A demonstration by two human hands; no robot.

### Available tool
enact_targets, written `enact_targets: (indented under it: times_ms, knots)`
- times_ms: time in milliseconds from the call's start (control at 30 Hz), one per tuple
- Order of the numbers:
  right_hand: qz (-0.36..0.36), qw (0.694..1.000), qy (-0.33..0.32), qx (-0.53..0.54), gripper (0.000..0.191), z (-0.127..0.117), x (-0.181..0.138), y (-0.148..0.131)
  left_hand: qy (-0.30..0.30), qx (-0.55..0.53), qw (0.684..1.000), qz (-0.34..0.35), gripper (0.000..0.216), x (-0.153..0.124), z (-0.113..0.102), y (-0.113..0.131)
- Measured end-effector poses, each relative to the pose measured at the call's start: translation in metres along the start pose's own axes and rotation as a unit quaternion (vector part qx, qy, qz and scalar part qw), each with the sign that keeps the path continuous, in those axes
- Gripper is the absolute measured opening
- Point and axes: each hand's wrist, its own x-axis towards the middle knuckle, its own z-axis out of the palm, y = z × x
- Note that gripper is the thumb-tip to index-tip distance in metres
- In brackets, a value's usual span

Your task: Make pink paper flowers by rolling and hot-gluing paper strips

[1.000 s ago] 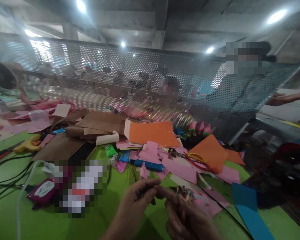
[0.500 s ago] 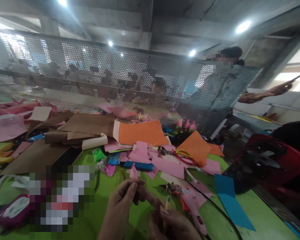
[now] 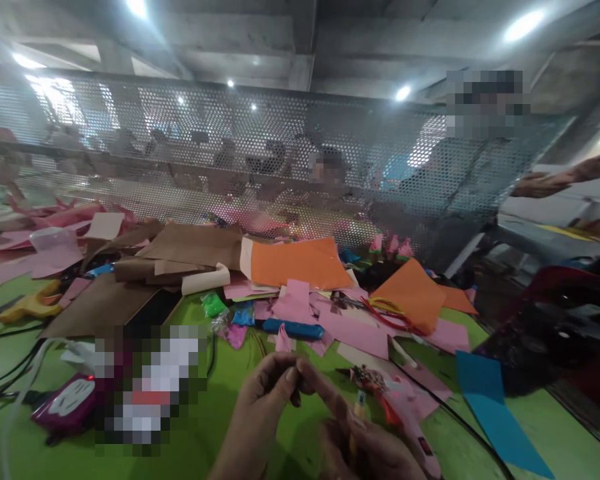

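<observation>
My left hand (image 3: 260,407) is closed in a pinch, thumb against forefinger; anything between the fingertips is hidden. My right hand (image 3: 367,437) curls round a thin wooden stick with a metal band (image 3: 359,405), perhaps a pencil or brush, its banded end pointing up. The right forefinger reaches across to the left fingertips. Just beyond the left hand a small pink folded cone (image 3: 283,340) stands up. To the right of my hands lies a pink glue gun (image 3: 403,413) with a small red light.
Pink paper pieces (image 3: 355,333), orange sheets (image 3: 295,262) and brown sheets (image 3: 195,243) cover the back of the green table (image 3: 300,447). A blue strip (image 3: 500,413) lies right, a purple device (image 3: 65,407) with cables left. Behind a perforated metal screen (image 3: 260,173) are people.
The view has swung slightly left, so the scene sits further right. My left fingers have drawn in round the tip of the right forefinger. The stick stays in my right hand.
</observation>
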Motion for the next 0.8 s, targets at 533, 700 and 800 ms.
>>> enact_targets:
  times_ms: [533,700,800]
  knots:
    - [0.006,1.000,0.010,-0.006,0.075,-0.010,0.002,0.003,-0.007,-0.016,1.000,0.008,0.021,0.001,0.002,0.006]
    - [0.005,1.000,0.024,-0.013,0.075,-0.014,0.001,0.006,0.005,-0.012,1.000,0.009,0.022,0.001,0.003,0.008]
    - [0.006,0.999,0.035,-0.017,0.077,-0.014,0.000,0.007,0.017,0.029,0.999,0.023,0.024,0.000,0.004,0.010]
